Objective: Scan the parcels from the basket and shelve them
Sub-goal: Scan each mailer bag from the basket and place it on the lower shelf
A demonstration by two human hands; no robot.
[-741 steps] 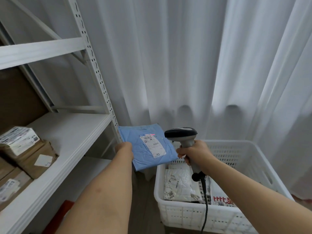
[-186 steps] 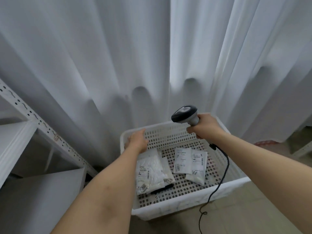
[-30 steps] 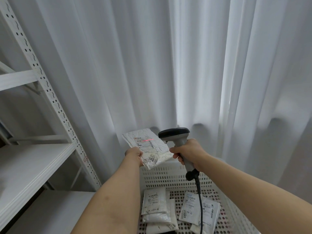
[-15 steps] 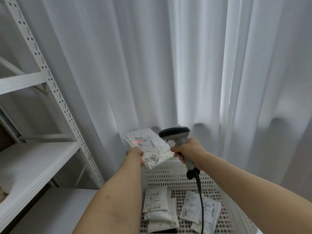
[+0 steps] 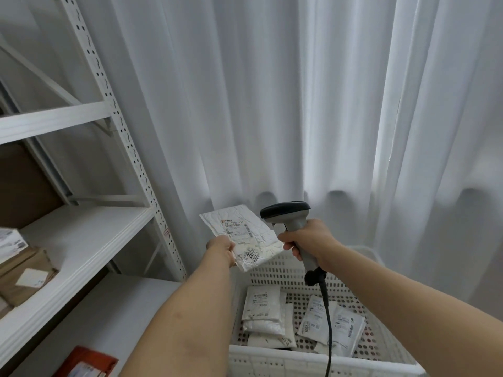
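Head view: left hand [image 5: 221,247] pinches a raised white parcel [image 5: 242,235]; right hand [image 5: 307,240] grips the scanner [image 5: 285,213] beside it.

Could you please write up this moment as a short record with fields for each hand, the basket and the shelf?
left hand: the left hand holds a crumpled white parcel up, label facing the camera
right hand: the right hand grips the corded scanner, head beside the parcel
basket: white perforated basket below the hands, several white parcels lying inside
shelf: white metal shelf on the left, brown parcels on the middle level
scan light: none visible on the label
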